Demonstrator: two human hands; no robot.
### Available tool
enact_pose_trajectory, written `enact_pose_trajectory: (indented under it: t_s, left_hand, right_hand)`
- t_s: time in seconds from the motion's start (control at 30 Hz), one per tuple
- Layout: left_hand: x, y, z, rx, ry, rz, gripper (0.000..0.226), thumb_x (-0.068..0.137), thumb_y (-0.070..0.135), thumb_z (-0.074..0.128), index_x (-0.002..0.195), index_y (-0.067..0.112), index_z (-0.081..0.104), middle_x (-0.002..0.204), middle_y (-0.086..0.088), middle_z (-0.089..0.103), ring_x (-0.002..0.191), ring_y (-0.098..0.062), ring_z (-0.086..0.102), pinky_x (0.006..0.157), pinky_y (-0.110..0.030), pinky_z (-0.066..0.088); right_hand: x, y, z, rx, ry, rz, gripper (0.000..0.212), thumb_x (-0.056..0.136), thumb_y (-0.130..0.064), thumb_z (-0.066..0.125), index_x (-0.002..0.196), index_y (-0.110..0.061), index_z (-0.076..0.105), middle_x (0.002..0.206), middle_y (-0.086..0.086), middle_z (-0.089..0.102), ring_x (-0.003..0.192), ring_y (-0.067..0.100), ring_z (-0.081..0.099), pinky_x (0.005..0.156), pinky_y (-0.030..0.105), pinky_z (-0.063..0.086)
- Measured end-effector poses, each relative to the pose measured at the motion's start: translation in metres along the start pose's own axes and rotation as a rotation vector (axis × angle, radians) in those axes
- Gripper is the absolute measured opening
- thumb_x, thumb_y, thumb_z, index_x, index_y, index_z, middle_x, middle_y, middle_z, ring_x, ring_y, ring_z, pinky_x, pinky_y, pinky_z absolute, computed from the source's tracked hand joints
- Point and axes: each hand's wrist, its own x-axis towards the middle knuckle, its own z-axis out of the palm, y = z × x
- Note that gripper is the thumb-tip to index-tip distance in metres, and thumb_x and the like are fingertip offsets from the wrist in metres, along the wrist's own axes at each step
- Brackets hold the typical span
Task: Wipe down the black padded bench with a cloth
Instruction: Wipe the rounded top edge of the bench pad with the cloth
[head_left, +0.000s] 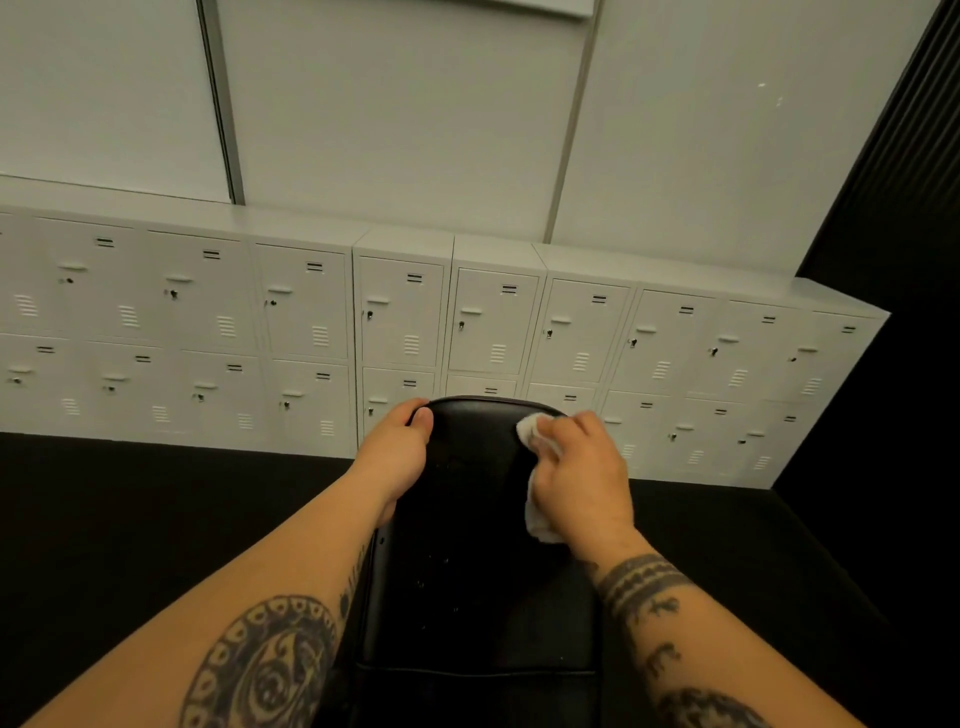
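Pale grey metal lockers (400, 312) run along the far wall in two tiers. Every door in view is closed, each with a small handle, a lock and vent slots, so what is inside them cannot be seen. Pale wall panels (389, 130) rise above them and a black floor (156, 493) lies below.

The black padded bench (467, 561) sits in the lower middle of the view, between two tattooed forearms. Its length points away toward the lockers. Its covering is smooth, dark and slightly glossy, with a seam crossing it near the bottom of the view and a few tiny bright specks on the surface. The far end is rounded.

The left hand (400, 452) grips the far left edge of the pad, with the thumb on top and the fingers curled over the side. The right hand (582, 473) clutches a crumpled white cloth (537, 519) and presses it on the pad near the far right corner. The cloth shows ahead of the fingers and under the palm.
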Motion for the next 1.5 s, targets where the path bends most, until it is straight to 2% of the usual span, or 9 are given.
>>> enact_pose_trajectory:
  t_s: [0.3,0.5,0.57,0.7,0.8,0.93,1.07,1.33,1.5]
  left_hand:
    - [0.002,0.001,0.004,0.036,0.074,-0.004,0.042,0.107,0.04,0.042,0.148,0.03,0.049,0.148,-0.003,0.052,0.135,-0.029,0.048,0.115,-0.048,0.039]
    - [-0.035,0.034,-0.003,0.299,0.422,0.086,0.041,0.106,0.04,0.037,0.137,0.025,0.06,0.141,-0.01,0.056,0.128,-0.035,0.047,0.1,-0.039,0.038]
    - [-0.057,0.051,-0.001,0.052,0.302,0.198,0.031,0.106,0.043,0.042,0.119,0.025,0.063,0.117,0.001,0.064,0.111,-0.023,0.058,0.083,-0.027,0.045]
    - [-0.074,0.061,-0.01,-0.165,0.075,0.146,0.029,0.103,0.05,0.05,0.117,0.027,0.062,0.106,0.0,0.071,0.099,-0.021,0.068,0.085,-0.04,0.057]
    - [-0.071,0.054,-0.034,0.014,0.321,0.215,0.025,0.105,0.044,0.048,0.114,0.024,0.059,0.097,0.0,0.064,0.092,-0.022,0.061,0.071,-0.034,0.045]
    - [-0.069,0.049,-0.059,0.07,0.474,0.219,0.028,0.107,0.04,0.04,0.116,0.014,0.038,0.089,-0.005,0.056,0.076,-0.019,0.053,0.062,-0.036,0.039]
    - [-0.054,0.041,-0.052,0.3,0.362,0.236,0.026,0.108,0.04,0.039,0.111,0.016,0.046,0.09,-0.005,0.059,0.075,-0.014,0.054,0.056,-0.031,0.034]
    - [-0.028,0.051,0.013,0.456,0.148,0.46,0.024,0.099,0.031,0.065,0.12,0.022,0.073,0.114,0.003,0.072,0.105,-0.014,0.062,0.088,-0.021,0.04]
    - [-0.018,0.054,0.027,0.556,0.153,0.456,0.03,0.102,0.037,0.057,0.127,0.026,0.07,0.112,-0.001,0.073,0.105,-0.022,0.065,0.084,-0.027,0.045]
  right_hand:
    - [0.007,-0.058,0.005,0.115,-0.328,-0.011,0.018,0.09,-0.032,0.065,0.105,-0.027,0.074,0.105,-0.001,0.068,0.099,0.017,0.062,0.083,0.027,0.047]
    - [-0.001,-0.083,-0.027,0.758,-0.035,0.436,0.028,0.085,-0.056,0.069,0.094,-0.029,0.068,0.088,-0.015,0.07,0.082,0.004,0.066,0.069,0.021,0.052]
    - [-0.006,-0.103,-0.025,0.82,-0.057,0.453,0.021,0.084,-0.045,0.074,0.089,-0.027,0.065,0.087,-0.01,0.071,0.083,0.01,0.068,0.076,0.029,0.057]
    - [-0.013,-0.131,-0.027,1.135,-0.433,0.473,0.018,0.098,-0.022,0.058,0.103,-0.018,0.074,0.099,0.0,0.076,0.096,0.018,0.071,0.089,0.038,0.057]
    - [-0.006,-0.104,-0.039,0.79,-0.292,0.296,0.025,0.093,-0.017,0.058,0.112,-0.02,0.074,0.109,-0.009,0.073,0.107,0.014,0.065,0.097,0.029,0.049]
    - [0.005,-0.022,-0.054,0.281,0.088,0.551,0.033,0.088,-0.024,0.065,0.121,-0.026,0.067,0.125,0.001,0.065,0.113,0.024,0.059,0.097,0.033,0.046]
    - [-0.003,0.007,-0.031,0.139,-0.173,0.547,0.044,0.089,-0.034,0.071,0.128,-0.016,0.062,0.124,0.008,0.065,0.114,0.03,0.06,0.094,0.037,0.046]
    - [0.005,0.02,-0.025,0.09,-0.134,0.507,0.029,0.087,-0.035,0.073,0.111,-0.022,0.064,0.103,0.007,0.066,0.096,0.028,0.061,0.087,0.038,0.051]
    - [0.008,0.02,-0.025,0.116,-0.14,0.5,0.027,0.087,-0.035,0.073,0.109,-0.023,0.063,0.103,0.004,0.065,0.091,0.023,0.058,0.08,0.033,0.046]
